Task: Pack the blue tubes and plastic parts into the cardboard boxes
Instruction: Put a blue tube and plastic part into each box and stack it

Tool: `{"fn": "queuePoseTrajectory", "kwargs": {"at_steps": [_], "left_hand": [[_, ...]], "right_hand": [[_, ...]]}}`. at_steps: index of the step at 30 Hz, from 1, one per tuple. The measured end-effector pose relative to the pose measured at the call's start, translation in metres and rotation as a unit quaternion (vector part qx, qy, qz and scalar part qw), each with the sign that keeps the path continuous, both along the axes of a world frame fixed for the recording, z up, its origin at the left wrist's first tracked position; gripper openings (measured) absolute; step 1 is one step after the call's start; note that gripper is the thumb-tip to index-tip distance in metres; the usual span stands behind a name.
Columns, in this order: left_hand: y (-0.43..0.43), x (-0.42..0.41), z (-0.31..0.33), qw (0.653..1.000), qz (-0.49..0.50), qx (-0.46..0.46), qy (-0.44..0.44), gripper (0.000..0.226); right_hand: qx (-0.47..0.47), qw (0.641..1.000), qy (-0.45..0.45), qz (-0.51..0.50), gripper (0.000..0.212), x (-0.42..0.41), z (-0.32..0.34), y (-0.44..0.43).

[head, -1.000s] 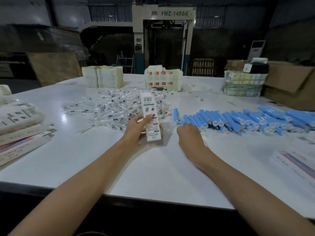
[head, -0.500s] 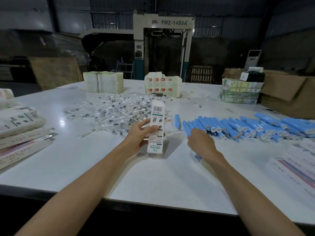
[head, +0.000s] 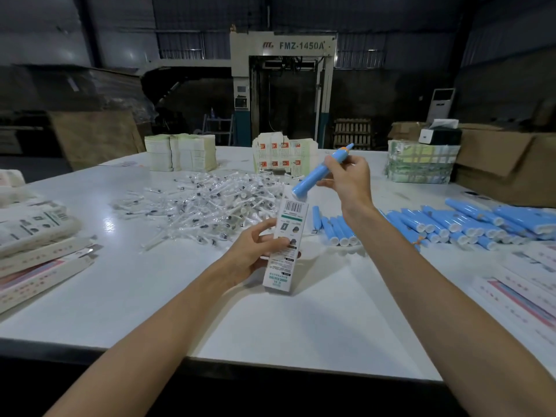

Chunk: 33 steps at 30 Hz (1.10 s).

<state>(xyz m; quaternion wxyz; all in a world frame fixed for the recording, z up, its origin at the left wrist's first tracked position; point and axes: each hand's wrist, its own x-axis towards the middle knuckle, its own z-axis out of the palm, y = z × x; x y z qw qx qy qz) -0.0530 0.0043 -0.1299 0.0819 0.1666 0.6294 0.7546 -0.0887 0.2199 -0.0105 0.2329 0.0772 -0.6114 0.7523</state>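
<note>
While pinched in right hand (head: 350, 180), blue orange-tipped tube (head: 316, 174) above box (head: 290, 221) gripped in left hand (head: 251, 254).

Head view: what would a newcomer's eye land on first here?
The right hand holds a blue tube tilted above the top of the white box in the left hand. Behind lie a heap of clear plastic parts and, to the right, rows of blue tubes.

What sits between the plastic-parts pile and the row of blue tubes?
In the head view, the white printed carton, held by the left hand, stands between the plastic-parts pile and the row of blue tubes.
</note>
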Motion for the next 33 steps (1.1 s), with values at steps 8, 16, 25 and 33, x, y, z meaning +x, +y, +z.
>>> {"fn": "queuePoseTrajectory", "kwargs": {"at_steps": [8, 16, 25, 33], "left_hand": [[-0.003, -0.004, -0.004, 1.000, -0.003, -0.007, 0.013, 0.047], [-0.013, -0.011, -0.004, 0.995, 0.093, -0.031, 0.034, 0.044], [-0.021, -0.018, -0.011, 0.985, 0.171, 0.008, -0.013, 0.046], [-0.018, -0.021, -0.010, 0.989, 0.145, 0.009, -0.002, 0.044]], "right_hand": [[0.307, 0.951, -0.007, 0.013, 0.049, -0.003, -0.005, -0.005], [0.379, 0.924, 0.021, 0.053, 0.014, -0.015, -0.038, -0.021], [0.652, 0.757, -0.030, -0.029, 0.059, -0.035, -0.108, -0.024], [0.734, 0.673, 0.054, -0.071, 0.017, -0.042, -0.139, -0.021]]}}
